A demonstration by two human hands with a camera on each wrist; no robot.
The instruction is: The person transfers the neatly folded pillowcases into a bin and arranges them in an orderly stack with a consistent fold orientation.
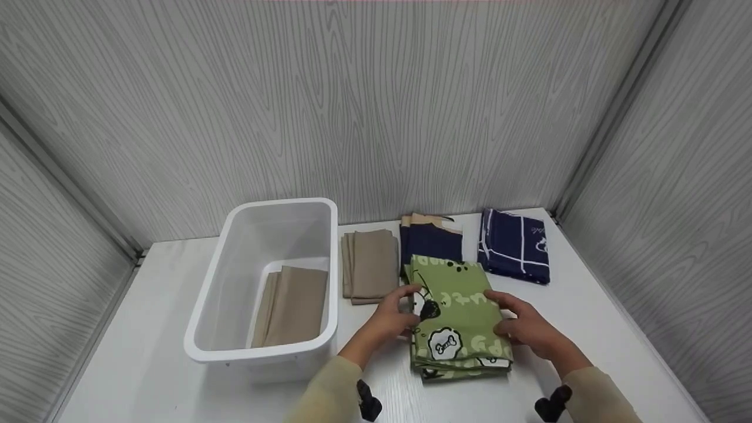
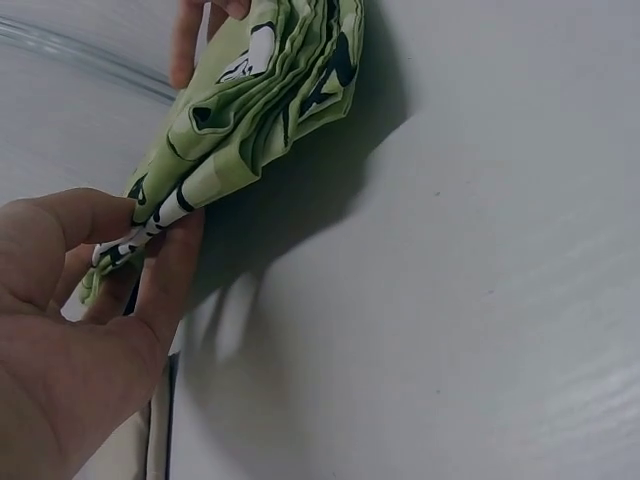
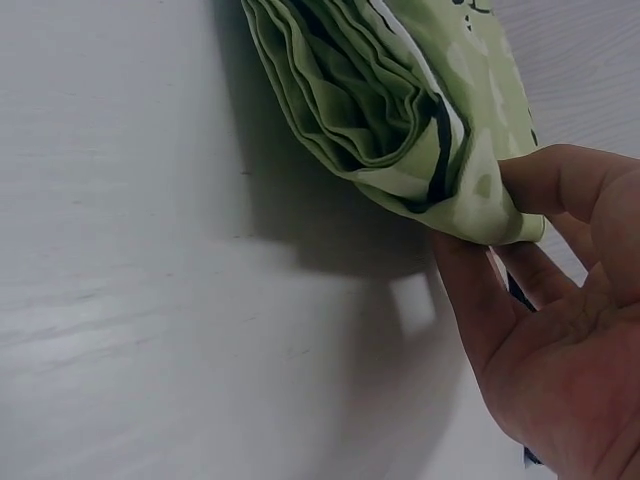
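A folded green cloth with dog, bone and letter prints is held between both hands over the white table. My left hand pinches its left edge, thumb on one face and fingers on the other, as the left wrist view shows. At the opposite edge my right hand pinches it the same way. Seen in the right wrist view, the cloth has several layers rolled inside one another, and a shadow falls on the table beneath it. Its far end overlaps a folded navy and beige cloth in the head view.
Left of the hands stands a white plastic bin with a folded brown cloth inside. Another folded brown cloth lies beside the bin. A navy cloth with white lines lies at the back right. Grey wood-grain panels enclose the table.
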